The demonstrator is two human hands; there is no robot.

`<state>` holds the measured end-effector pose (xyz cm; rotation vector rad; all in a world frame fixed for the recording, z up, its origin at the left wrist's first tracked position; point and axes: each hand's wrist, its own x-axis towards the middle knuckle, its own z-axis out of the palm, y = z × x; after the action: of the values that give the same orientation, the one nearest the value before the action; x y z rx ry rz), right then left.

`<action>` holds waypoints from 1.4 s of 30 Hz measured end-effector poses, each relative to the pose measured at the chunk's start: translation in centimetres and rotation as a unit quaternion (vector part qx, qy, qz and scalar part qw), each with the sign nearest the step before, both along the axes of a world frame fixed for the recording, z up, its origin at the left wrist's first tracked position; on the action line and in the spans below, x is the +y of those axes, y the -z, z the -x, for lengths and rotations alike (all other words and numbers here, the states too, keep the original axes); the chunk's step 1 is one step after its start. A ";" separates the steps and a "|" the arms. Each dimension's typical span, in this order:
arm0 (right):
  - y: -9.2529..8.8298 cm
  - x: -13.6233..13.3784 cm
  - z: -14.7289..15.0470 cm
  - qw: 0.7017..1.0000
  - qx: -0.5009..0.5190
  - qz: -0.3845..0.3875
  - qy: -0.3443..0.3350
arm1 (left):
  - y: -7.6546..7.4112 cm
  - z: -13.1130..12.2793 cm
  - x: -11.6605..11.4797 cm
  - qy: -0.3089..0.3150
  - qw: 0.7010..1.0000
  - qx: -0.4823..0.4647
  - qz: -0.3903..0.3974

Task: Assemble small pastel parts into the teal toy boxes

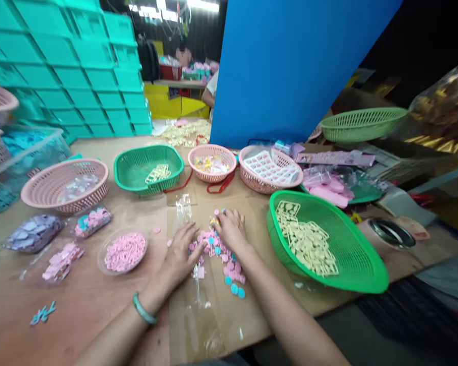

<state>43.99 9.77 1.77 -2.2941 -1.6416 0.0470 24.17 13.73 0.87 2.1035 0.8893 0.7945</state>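
Note:
A pile of small pink and blue discs [229,259] lies on the cardboard mat in front of me. My left hand [183,249], with a green bangle [143,307] on its wrist, rests at the pile's left side, fingers apart and nothing visible in them. At the pile's far right side is my right hand [232,231], fingers spread and reaching down among the pieces. A small yellow patterned piece [214,221] lies by its fingertips. Some pieces are hidden under both hands. Left of the pile stands a round clear tub of small pink parts [124,252].
A green basket [347,269] of cream plastic frames stands at right. Across the back are a dark green basket [127,173] and pink baskets [211,176]. Bagged parts [32,234] lie at left. Stacked teal boxes [95,76] and a blue panel [282,71] rise behind.

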 end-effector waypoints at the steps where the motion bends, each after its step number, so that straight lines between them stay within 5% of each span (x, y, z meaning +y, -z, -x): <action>1: -0.2 0.4 0.0 1.000 0.010 0.006 -0.005 | -0.3 -1.1 0.0 -0.015 0.997 -0.046 0.053; 4: 0.4 0.5 0.2 0.997 0.067 -0.021 -0.030 | -0.8 -4.4 0.7 -0.068 0.951 -0.170 0.250; 8: 0.7 1.4 0.1 0.960 0.240 -0.127 -0.061 | -2.6 -8.3 3.0 -0.096 0.843 -0.316 0.425; 12: -3.5 7.0 -1.6 0.903 0.345 -0.254 0.015 | -7.3 -12.0 7.2 -0.076 0.809 -0.394 0.430; 16: -8.2 13.7 -5.6 0.890 0.372 -0.260 0.042 | -10.2 -13.3 10.7 -0.088 0.807 -0.427 0.398; 18: -8.6 14.4 -7.5 0.898 0.346 -0.269 0.046 | -9.3 -11.9 10.9 -0.081 0.824 -0.411 0.382; 22: -4.6 9.5 -8.7 0.948 0.232 -0.215 0.016 | -4.7 -7.9 8.5 -0.064 0.946 -0.216 0.232; 25: -0.4 4.5 -7.3 0.971 0.201 -0.129 -0.008 | -1.9 -7.5 6.7 -0.037 0.970 -0.143 0.195; 27: 1.5 2.3 -6.2 0.977 0.187 -0.097 -0.035 | -1.1 -8.7 6.0 0.034 0.972 -0.125 0.194; 31: 2.4 0.4 -5.2 0.986 0.133 -0.054 -0.080 | -0.7 -11.3 5.8 0.134 0.960 -0.093 0.226; 36: 2.2 -0.8 -5.3 0.989 0.120 -0.063 -0.054 | -0.1 -9.5 5.6 0.023 0.929 -0.162 0.331; 42: 2.9 -1.0 -5.3 0.977 0.171 -0.118 -0.055 | -0.9 -5.7 3.0 -0.038 0.810 -0.243 0.533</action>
<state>49.29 8.80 -1.10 -1.8948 -1.5033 0.2460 29.92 16.68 1.73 0.8231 0.8328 0.5954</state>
